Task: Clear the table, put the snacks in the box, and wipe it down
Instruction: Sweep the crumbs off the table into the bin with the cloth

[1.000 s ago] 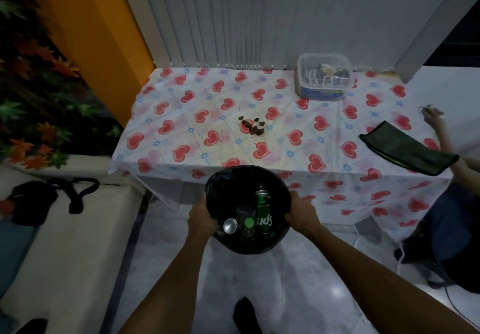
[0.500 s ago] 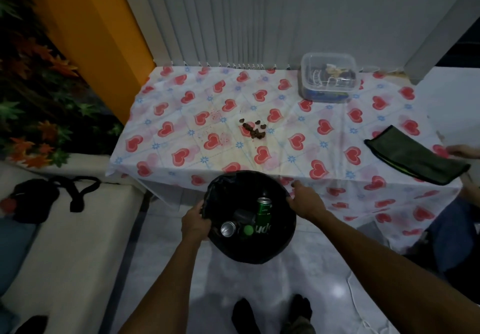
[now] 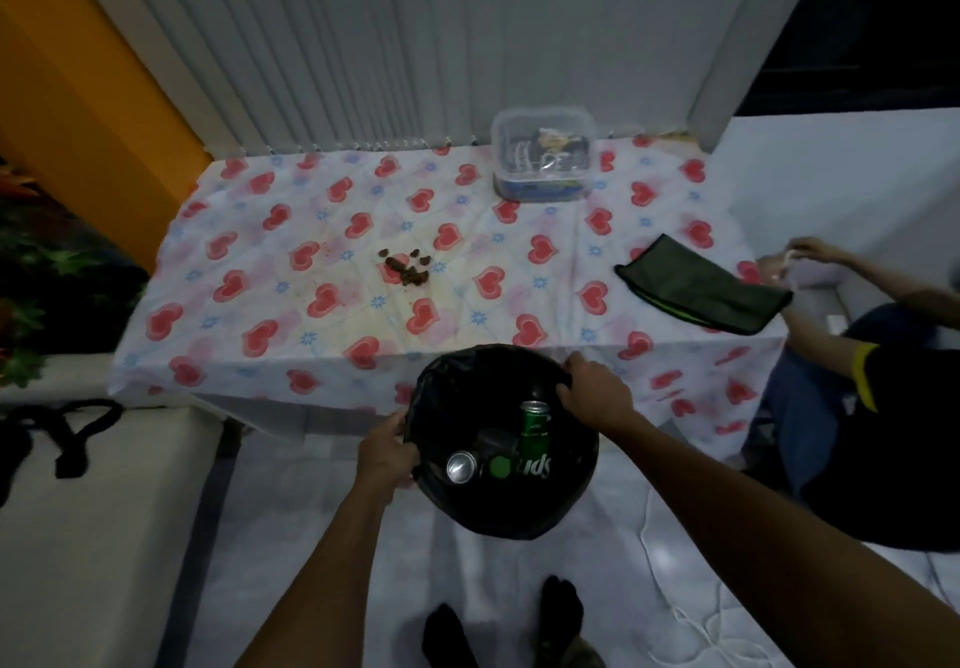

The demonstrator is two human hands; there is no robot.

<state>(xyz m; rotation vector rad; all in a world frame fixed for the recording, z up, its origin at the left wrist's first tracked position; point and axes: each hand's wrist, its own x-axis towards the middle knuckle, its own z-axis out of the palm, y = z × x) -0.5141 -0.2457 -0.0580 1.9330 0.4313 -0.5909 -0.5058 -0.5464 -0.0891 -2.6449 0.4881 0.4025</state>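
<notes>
Curled tight over the rim of the black bin bag: fingers of the left hand pinching the near-left edge, those of the right hand folded over the far-right edge, both gripping plastic, nothing else. Shifted in the last second: right hand moved from the bag's side to its far rim, next to the worktop edge, bag mouth raised nearer the hanging heart-print cloth. Probably readying to sweep rubbish off the edge into the bag. Inside the bag: a green can upright, a silver can top, a green-capped bottle lying down. Further out, mid-worktop: a small heap of brown crumbs, well apart from the bag. At the far edge: the clear snack box, snacks already inside, lid state unclear. Right side: a folded dark green cloth, untouched, overhanging slightly. Beyond that, another person's arm. Wiping not yet begun, judging by the crumbs.
</notes>
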